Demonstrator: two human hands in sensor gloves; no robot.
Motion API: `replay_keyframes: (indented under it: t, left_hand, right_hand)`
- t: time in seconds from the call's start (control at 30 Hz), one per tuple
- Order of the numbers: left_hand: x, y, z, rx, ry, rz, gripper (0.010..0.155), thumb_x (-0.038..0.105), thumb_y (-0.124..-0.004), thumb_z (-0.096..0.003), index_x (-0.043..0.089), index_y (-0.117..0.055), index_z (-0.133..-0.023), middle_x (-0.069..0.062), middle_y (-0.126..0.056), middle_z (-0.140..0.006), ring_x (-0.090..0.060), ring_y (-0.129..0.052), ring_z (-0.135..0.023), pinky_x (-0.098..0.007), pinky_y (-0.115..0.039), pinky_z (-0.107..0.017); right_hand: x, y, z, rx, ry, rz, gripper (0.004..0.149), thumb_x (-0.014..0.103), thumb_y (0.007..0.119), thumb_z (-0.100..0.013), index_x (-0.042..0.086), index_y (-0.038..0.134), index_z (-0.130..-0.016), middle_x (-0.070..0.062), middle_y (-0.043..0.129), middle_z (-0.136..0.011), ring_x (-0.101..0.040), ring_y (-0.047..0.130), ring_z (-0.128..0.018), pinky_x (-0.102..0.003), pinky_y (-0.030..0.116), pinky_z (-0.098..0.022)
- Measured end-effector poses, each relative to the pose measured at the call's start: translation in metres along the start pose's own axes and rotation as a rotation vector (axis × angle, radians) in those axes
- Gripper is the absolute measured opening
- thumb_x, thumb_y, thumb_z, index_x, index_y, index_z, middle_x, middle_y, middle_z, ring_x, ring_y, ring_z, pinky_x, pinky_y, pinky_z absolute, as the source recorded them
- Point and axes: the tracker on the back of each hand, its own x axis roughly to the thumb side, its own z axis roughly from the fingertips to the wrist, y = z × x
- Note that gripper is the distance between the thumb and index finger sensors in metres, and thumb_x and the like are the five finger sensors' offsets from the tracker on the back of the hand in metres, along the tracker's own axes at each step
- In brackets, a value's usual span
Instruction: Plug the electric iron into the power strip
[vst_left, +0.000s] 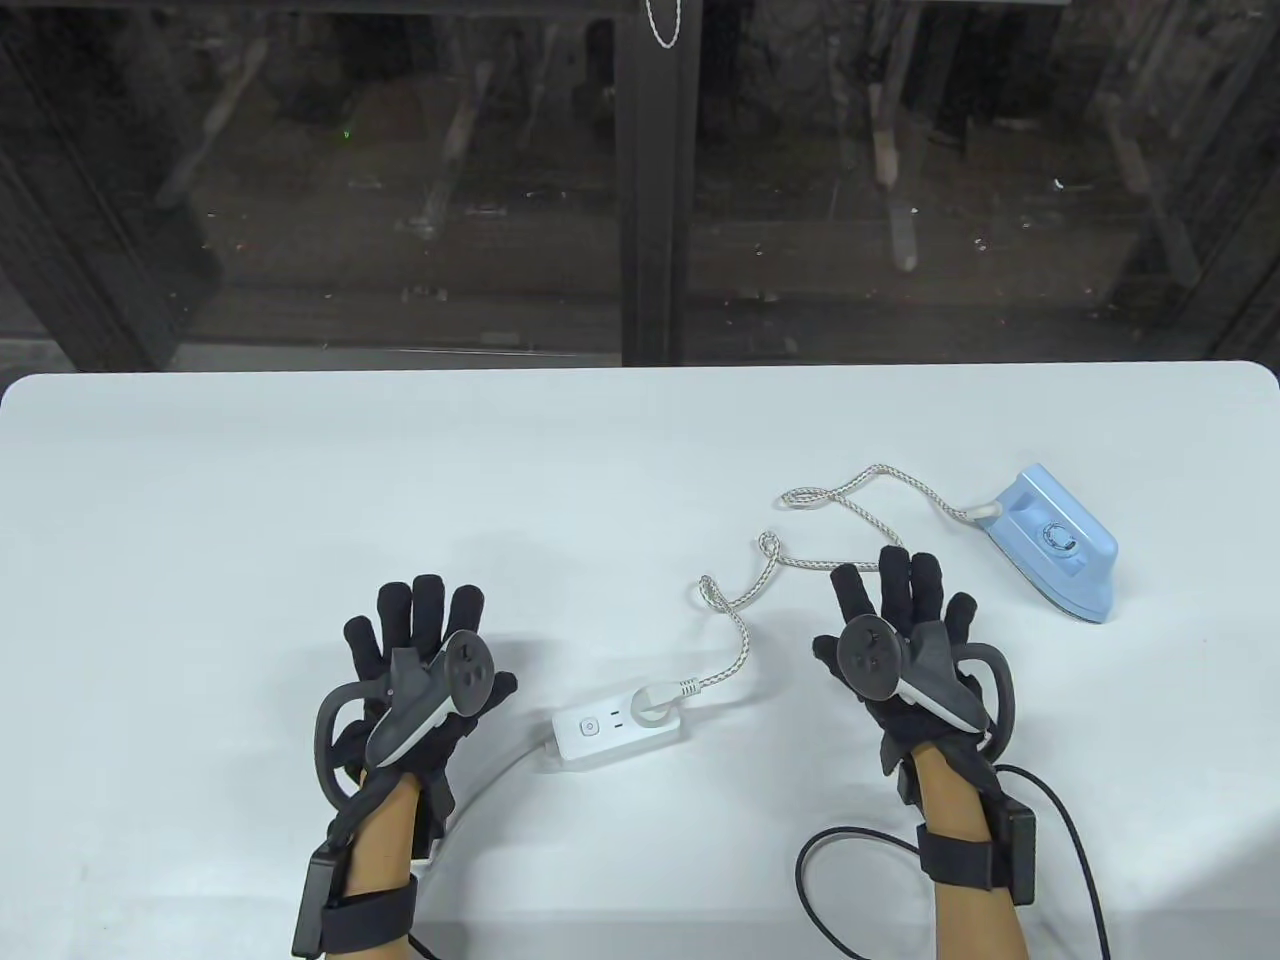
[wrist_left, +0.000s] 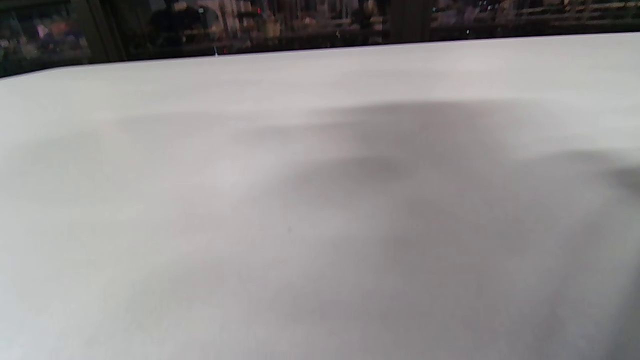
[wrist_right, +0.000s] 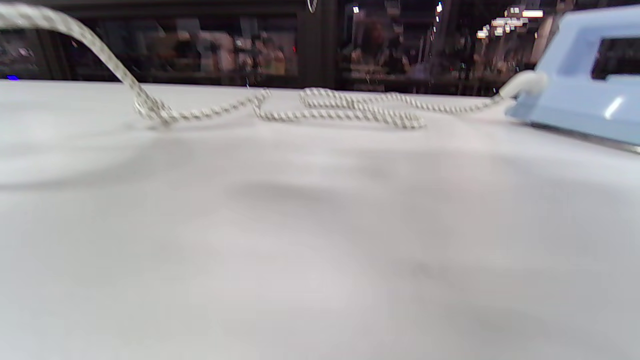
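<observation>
A light blue electric iron (vst_left: 1056, 546) lies on the white table (vst_left: 300, 480) at the right; it also shows in the right wrist view (wrist_right: 585, 85). Its braided cord (vst_left: 745, 590) winds left to a white plug (vst_left: 655, 702) seated in the white power strip (vst_left: 620, 730). My left hand (vst_left: 425, 660) lies flat with fingers spread, left of the strip, holding nothing. My right hand (vst_left: 900, 630) lies flat with fingers spread, right of the strip, over part of the cord, holding nothing. The cord (wrist_right: 340, 110) crosses the right wrist view.
The power strip's own white cable (vst_left: 490, 785) runs left toward my left wrist. A black glove cable (vst_left: 830, 850) loops near the table's front edge by my right arm. Dark windows stand behind the table's far edge. The left wrist view shows only bare table (wrist_left: 300, 200).
</observation>
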Motion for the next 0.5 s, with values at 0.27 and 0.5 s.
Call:
replay_keyframes:
  t: [0.27,0.5]
  left_hand:
    - [-0.002,-0.011,-0.006,-0.083,0.003,-0.009,0.085,0.071,-0.038,-0.0401,0.041,0.009,-0.103,0.001,0.02,-0.112,-0.033,0.02,-0.103,-0.061,0.0,-0.076]
    - [0.0,-0.011,-0.005,-0.085,-0.002,-0.029,0.084,0.071,-0.039,-0.0403,0.041,0.008,-0.103,-0.002,0.019,-0.113,-0.035,0.019,-0.103,-0.062,-0.001,-0.076]
  right_hand:
    - [-0.006,0.011,-0.001,0.049,0.026,0.017,0.075,0.056,0.044,-0.055,0.029,-0.001,-0.109,-0.024,-0.016,-0.113,-0.051,-0.013,-0.098,-0.078,0.013,-0.065]
    - [-0.004,0.015,-0.003,0.071,0.025,0.03,0.075,0.056,0.044,-0.055,0.029,-0.002,-0.109,-0.024,-0.018,-0.112,-0.051,-0.013,-0.097,-0.078,0.013,-0.065]
